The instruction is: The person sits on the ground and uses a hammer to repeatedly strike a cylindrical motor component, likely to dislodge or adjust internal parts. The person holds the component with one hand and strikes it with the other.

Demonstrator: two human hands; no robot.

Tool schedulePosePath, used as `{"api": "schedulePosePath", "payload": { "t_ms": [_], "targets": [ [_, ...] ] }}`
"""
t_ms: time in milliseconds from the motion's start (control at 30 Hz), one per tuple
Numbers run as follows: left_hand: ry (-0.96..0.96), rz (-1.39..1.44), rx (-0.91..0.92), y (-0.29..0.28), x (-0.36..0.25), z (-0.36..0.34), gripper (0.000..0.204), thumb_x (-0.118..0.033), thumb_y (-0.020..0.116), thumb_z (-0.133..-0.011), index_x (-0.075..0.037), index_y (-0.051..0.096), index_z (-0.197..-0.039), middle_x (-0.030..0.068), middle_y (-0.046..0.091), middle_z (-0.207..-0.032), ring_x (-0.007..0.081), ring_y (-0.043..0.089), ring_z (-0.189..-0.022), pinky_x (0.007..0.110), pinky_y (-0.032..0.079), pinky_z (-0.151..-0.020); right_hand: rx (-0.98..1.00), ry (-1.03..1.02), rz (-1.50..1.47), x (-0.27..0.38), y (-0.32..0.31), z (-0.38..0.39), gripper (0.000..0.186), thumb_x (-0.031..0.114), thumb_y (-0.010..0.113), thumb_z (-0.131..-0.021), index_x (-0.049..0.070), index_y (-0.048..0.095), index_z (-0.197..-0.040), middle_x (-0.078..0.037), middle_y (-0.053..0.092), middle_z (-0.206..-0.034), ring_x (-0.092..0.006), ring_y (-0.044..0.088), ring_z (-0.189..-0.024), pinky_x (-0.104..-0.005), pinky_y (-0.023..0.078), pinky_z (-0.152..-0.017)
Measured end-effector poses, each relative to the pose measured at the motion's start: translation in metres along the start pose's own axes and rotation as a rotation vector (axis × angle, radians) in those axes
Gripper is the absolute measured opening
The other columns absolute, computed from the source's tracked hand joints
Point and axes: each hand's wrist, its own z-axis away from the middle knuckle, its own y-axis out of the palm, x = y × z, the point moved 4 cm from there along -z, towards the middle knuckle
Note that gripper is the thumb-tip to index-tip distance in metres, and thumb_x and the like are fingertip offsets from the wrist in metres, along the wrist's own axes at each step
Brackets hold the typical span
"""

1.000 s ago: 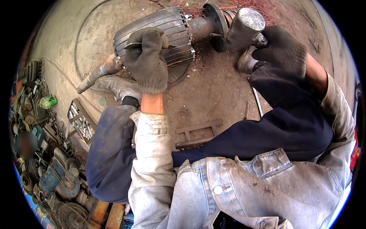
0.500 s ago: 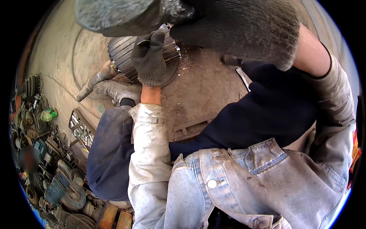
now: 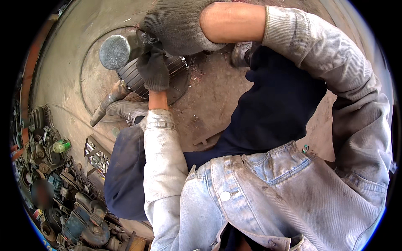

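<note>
My right hand (image 3: 180, 29), in a dark knit glove, is closed round the handle of a heavy hammer, most of it hidden. The hammer's round, grey, worn head (image 3: 115, 52) is low over the far left side of a slotted motor rotor (image 3: 133, 79). Whether they touch I cannot tell. My left hand (image 3: 154, 69), gloved too, is curled shut on top of the rotor, just below the hammer. What it grips is hidden. A thick shaft (image 3: 108, 102) sticks out of the rotor toward the lower left, beside my left shoe (image 3: 125, 109).
Along the left lies a heap of old motor parts and gears (image 3: 86, 221), with a green plastic bottle (image 3: 62, 146) on it. Nearer my left leg is a metal frame tray (image 3: 95, 157) of small pieces. My right shoe (image 3: 240, 54) stands right of the rotor.
The hammer has come down from high near the camera to the rotor, my right arm swinging left with it. My left hand stays closed over the rotor.
</note>
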Motion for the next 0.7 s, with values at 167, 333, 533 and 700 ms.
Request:
{"api": "schedulePosePath", "payload": {
  "t_ms": [167, 333, 533, 700],
  "targets": [
    [0.017, 0.023, -0.029, 0.008, -0.009, 0.0, 0.009, -0.013, 0.07, -0.101, -0.004, 0.07, -0.1, -0.0009, 0.067, -0.088, 0.0063, 0.055, -0.08, 0.024, 0.045, -0.067, 0.041, 0.076, -0.082, -0.008, -0.02, 0.012, 0.03, 0.023, 0.076, -0.078, 0.004, 0.082, -0.1, -0.019, 0.078, -0.094, -0.0348, 0.078, -0.09, -0.0464, 0.062, -0.075],
    [-0.144, 0.146, -0.108, 0.037, -0.011, -0.013, 0.014, -0.011, 0.068, -0.101, 0.0, 0.069, -0.11, 0.0028, 0.071, -0.1, 0.0135, 0.065, -0.086, 0.028, 0.053, -0.077, 0.058, 0.071, -0.063, -0.06, -0.012, 0.025, 0.029, 0.022, 0.074, -0.079, 0.004, 0.081, -0.1, -0.02, 0.078, -0.091, -0.0358, 0.078, -0.089, -0.0466, 0.061, -0.076],
    [-0.059, -0.054, 0.204, 0.077, -0.033, 0.008, 0.012, -0.015, 0.072, -0.101, -0.003, 0.073, -0.105, -0.0005, 0.071, -0.09, 0.0119, 0.066, -0.084, 0.029, 0.053, -0.076, 0.146, 0.24, -0.114, -0.075, 0.006, 0.043, 0.028, 0.022, 0.071, -0.08, 0.004, 0.08, -0.1, -0.023, 0.076, -0.096, -0.0388, 0.075, -0.094, -0.0494, 0.06, -0.08],
    [0.669, -0.612, 0.43, 0.081, -0.012, 0.019, 0.008, -0.011, 0.072, -0.097, -0.003, 0.071, -0.099, 0.0051, 0.071, -0.087, 0.0179, 0.068, -0.084, 0.037, 0.054, -0.075, -0.017, 0.284, -0.062, -0.104, 0.017, 0.046, 0.031, 0.02, 0.069, -0.078, 0.005, 0.077, -0.105, -0.023, 0.075, -0.097, -0.041, 0.074, -0.094, -0.049, 0.058, -0.081]
  ]
}}
